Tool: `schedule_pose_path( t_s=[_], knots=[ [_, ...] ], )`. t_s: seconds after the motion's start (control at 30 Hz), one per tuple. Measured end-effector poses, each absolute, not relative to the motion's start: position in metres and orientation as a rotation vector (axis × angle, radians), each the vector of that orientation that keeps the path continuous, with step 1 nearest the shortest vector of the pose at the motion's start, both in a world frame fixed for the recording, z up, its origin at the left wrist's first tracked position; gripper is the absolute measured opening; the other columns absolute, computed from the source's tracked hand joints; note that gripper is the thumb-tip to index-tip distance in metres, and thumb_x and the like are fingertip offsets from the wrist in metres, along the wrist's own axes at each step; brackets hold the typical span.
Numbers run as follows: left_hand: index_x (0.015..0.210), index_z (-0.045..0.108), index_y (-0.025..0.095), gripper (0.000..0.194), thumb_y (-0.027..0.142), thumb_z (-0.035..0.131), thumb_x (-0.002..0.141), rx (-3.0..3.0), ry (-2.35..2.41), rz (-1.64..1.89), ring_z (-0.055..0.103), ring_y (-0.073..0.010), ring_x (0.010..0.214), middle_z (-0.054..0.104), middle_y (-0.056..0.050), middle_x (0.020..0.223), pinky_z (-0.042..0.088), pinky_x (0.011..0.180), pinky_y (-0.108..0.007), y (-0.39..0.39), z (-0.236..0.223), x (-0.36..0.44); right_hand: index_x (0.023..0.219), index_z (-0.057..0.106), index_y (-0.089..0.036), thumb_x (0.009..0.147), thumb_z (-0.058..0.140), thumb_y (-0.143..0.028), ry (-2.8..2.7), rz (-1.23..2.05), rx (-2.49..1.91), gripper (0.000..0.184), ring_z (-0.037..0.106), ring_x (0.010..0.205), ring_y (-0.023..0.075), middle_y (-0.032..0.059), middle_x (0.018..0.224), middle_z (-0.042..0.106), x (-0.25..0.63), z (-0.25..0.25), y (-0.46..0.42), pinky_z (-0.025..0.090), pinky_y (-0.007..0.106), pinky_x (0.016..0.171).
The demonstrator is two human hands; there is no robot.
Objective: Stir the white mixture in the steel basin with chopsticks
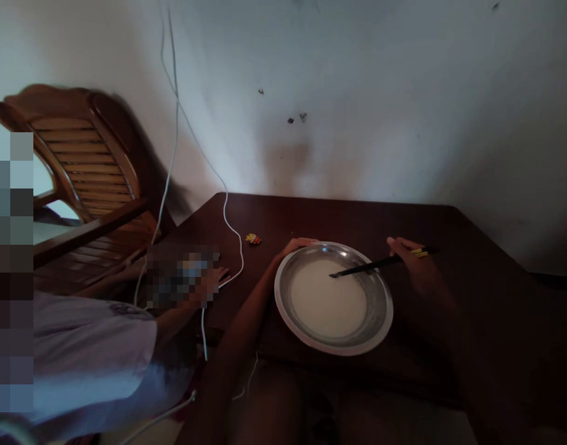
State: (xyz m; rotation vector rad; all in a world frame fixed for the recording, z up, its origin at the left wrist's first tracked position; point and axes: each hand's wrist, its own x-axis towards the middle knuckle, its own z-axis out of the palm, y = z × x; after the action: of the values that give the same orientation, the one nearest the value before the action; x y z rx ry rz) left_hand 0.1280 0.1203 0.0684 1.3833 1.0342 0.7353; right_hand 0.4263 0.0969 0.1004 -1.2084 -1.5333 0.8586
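A round metal plate (380,321) filled with pale batter (327,303) sits on a dark wooden table (339,216). My left hand (293,247) curls around the plate's far left rim. My right hand (411,256) is closed on a pair of dark chopsticks (367,267) with yellow marks at the top. Their tips rest in the batter near its far edge.
Another person in a light shirt (93,352) sits at the left, with a hand (214,278) on the table by a blurred object. A white cable (232,228) crosses the table. A small yellow item (252,238) lies near it. A wooden chair (84,167) stands at left.
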Motion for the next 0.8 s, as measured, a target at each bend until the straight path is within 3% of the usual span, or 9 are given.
schedule_pose_path(
  t_s=[0.13, 0.27, 0.43, 0.57, 0.8],
  knots=[
    [0.096, 0.071, 0.019, 0.025, 0.038, 0.064, 0.082, 1.489, 1.07, 0.704, 0.054, -0.0286, 0.122, 0.07, -0.009, 0.11, 0.042, 0.1, -0.036, 0.117, 0.071, 0.128, 0.05, 0.044, -0.025, 0.072, 0.063, -0.075, -1.517, 0.938, -1.197, 0.058, 0.041, 0.057, 0.0172, 0.0001, 0.054, 0.043, 0.436, 0.099, 0.1, 0.036, 0.032, 0.055],
    [0.099, 0.071, 0.019, 0.029, 0.042, 0.067, 0.081, 1.613, 1.078, 0.736, 0.054, -0.0284, 0.123, 0.068, -0.01, 0.112, 0.042, 0.1, -0.037, 0.114, 0.07, 0.126, 0.056, 0.05, -0.023, 0.082, 0.059, -0.067, -1.79, 1.123, -1.113, 0.052, 0.044, 0.059, 0.0156, -0.0004, 0.059, 0.048, 0.429, 0.105, 0.087, 0.038, 0.03, 0.055],
    [0.104, 0.069, 0.02, 0.032, 0.043, 0.067, 0.083, 1.691, 1.062, 0.755, 0.048, -0.0265, 0.131, 0.065, -0.011, 0.12, 0.041, 0.102, -0.037, 0.109, 0.062, 0.117, 0.06, 0.053, -0.022, 0.086, 0.057, -0.06, -1.997, 0.968, -1.024, 0.046, 0.048, 0.065, 0.0161, -0.0008, 0.065, 0.052, 0.408, 0.104, 0.081, 0.04, 0.031, 0.063],
    [0.1, 0.07, 0.019, 0.032, 0.045, 0.066, 0.082, 1.651, 1.044, 0.779, 0.048, -0.0253, 0.131, 0.064, -0.012, 0.121, 0.041, 0.103, -0.037, 0.115, 0.053, 0.111, 0.061, 0.049, -0.022, 0.09, 0.052, -0.056, -1.861, 0.944, -1.092, 0.045, 0.047, 0.063, 0.0153, -0.0014, 0.066, 0.052, 0.408, 0.1, 0.085, 0.036, 0.03, 0.06],
    [0.08, 0.071, 0.016, 0.029, 0.045, 0.071, 0.077, 1.563, 0.898, 0.845, 0.061, -0.028, 0.114, 0.072, -0.012, 0.109, 0.04, 0.105, -0.038, 0.134, 0.05, 0.117, 0.054, 0.048, -0.023, 0.078, 0.061, -0.062, -1.558, 0.93, -1.114, 0.048, 0.043, 0.06, 0.0159, -0.0021, 0.058, 0.046, 0.432, 0.097, 0.104, 0.034, 0.03, 0.06]
  ],
)
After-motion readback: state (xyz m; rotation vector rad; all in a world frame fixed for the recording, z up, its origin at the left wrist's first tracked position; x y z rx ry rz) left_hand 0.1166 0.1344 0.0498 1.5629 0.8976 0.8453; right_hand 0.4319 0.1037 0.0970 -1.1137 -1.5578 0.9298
